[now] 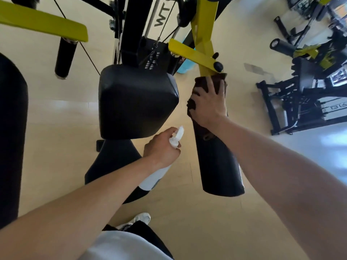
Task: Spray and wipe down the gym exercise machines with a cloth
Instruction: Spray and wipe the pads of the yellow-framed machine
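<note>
Wiping under way on the right-side roller pad (219,162) of the yellow-framed machine (203,25). Right hand (208,104) presses a dark brown cloth (208,81) against the top end of the pad, just below where it joins the yellow arm (193,53); fingers spread and curved over the cloth, gripping it to the pad. Cloth wraps round the pad's upper end, with a fold trailing down the left side under the palm.

Left hand (161,147) grips a white spray bottle (159,173) round its neck, nozzle up and pointing roughly toward the pad, body hanging down past the wrist. Whether a finger is on the trigger: cannot tell.

Progress, as judged: early to middle. Only the top of this pad is under the cloth; the lower length down to its free end is uncovered and probably still to do. No wet sheen readable on any surface, so cannot say what has been sprayed or wiped. Apparently left: back pad (137,102), seat (114,162), the left roller (13,139), the black grip (64,59) under the left yellow arm, and the other machines (304,94) across the floor (187,222).

Pad: black, smooth, cylindrical, tilted, matte. Cloth: soft, bunched, dark.
</note>
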A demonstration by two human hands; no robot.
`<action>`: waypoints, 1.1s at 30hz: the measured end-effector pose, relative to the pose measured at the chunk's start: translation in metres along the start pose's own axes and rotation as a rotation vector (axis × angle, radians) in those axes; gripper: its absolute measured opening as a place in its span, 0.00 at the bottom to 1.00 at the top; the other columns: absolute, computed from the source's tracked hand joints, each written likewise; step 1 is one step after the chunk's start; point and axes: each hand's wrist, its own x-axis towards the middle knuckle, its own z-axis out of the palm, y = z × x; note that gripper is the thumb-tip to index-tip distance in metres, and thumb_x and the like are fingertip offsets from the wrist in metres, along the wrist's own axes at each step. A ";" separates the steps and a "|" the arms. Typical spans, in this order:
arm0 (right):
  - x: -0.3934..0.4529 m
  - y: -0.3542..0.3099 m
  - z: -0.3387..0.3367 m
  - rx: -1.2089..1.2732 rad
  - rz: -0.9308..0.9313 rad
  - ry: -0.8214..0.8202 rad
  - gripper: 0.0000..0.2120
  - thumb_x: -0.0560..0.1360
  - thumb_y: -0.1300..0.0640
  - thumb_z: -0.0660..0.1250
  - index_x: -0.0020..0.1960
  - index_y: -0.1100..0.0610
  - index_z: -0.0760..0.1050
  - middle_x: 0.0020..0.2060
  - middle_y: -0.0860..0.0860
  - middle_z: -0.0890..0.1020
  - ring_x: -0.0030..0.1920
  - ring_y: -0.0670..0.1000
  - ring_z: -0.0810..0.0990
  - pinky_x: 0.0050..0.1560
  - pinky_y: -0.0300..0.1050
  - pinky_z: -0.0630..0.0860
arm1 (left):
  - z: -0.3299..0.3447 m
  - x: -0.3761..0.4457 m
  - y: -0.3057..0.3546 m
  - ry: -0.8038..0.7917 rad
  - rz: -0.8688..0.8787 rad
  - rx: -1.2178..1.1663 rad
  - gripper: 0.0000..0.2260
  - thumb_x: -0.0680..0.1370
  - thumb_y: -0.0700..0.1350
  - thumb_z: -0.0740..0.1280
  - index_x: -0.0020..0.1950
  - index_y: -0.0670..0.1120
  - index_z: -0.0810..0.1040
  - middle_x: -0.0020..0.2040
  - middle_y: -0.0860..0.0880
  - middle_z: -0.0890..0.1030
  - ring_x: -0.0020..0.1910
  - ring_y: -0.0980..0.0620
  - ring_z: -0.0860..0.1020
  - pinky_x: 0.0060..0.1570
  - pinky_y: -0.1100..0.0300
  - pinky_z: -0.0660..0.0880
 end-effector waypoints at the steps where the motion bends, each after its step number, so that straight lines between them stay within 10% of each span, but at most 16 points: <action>1: -0.011 -0.004 0.004 -0.109 -0.108 -0.050 0.21 0.80 0.41 0.60 0.70 0.45 0.77 0.73 0.47 0.75 0.82 0.63 0.51 0.76 0.76 0.42 | 0.000 -0.001 0.001 0.004 -0.003 -0.011 0.23 0.74 0.43 0.69 0.65 0.62 0.73 0.51 0.59 0.83 0.52 0.51 0.80 0.53 0.50 0.78; 9: -0.205 -0.080 0.060 -0.506 -0.444 -0.607 0.20 0.83 0.50 0.61 0.71 0.55 0.77 0.76 0.59 0.71 0.81 0.69 0.52 0.71 0.78 0.30 | 0.002 -0.005 0.006 -0.012 0.023 -0.029 0.21 0.73 0.45 0.68 0.63 0.62 0.73 0.49 0.57 0.83 0.50 0.49 0.80 0.50 0.50 0.79; 13: -0.193 -0.071 0.068 -0.452 -0.457 -0.421 0.22 0.83 0.48 0.60 0.74 0.54 0.75 0.76 0.57 0.71 0.80 0.67 0.55 0.73 0.75 0.28 | 0.001 -0.006 0.011 0.000 0.042 -0.046 0.18 0.72 0.43 0.68 0.59 0.58 0.75 0.46 0.56 0.83 0.48 0.50 0.81 0.49 0.47 0.80; 20: -0.067 0.026 0.015 0.226 0.071 0.309 0.20 0.80 0.51 0.65 0.72 0.48 0.77 0.70 0.48 0.78 0.76 0.58 0.67 0.82 0.63 0.48 | 0.004 -0.004 0.010 0.039 0.034 -0.113 0.23 0.72 0.39 0.70 0.61 0.64 0.76 0.42 0.63 0.83 0.46 0.53 0.81 0.52 0.46 0.80; 24: -0.027 0.020 0.019 0.747 0.354 0.249 0.31 0.84 0.45 0.61 0.83 0.47 0.56 0.83 0.47 0.58 0.82 0.57 0.56 0.76 0.61 0.63 | 0.007 -0.004 0.005 0.043 0.007 -0.093 0.24 0.73 0.39 0.69 0.63 0.63 0.76 0.43 0.62 0.83 0.47 0.54 0.81 0.52 0.50 0.80; 33: 0.001 0.021 0.002 0.825 0.400 0.177 0.31 0.80 0.41 0.64 0.80 0.44 0.61 0.80 0.49 0.63 0.77 0.60 0.65 0.68 0.64 0.70 | 0.017 -0.028 -0.009 0.075 -0.008 -0.027 0.21 0.75 0.42 0.69 0.64 0.60 0.74 0.46 0.55 0.84 0.48 0.50 0.81 0.52 0.46 0.80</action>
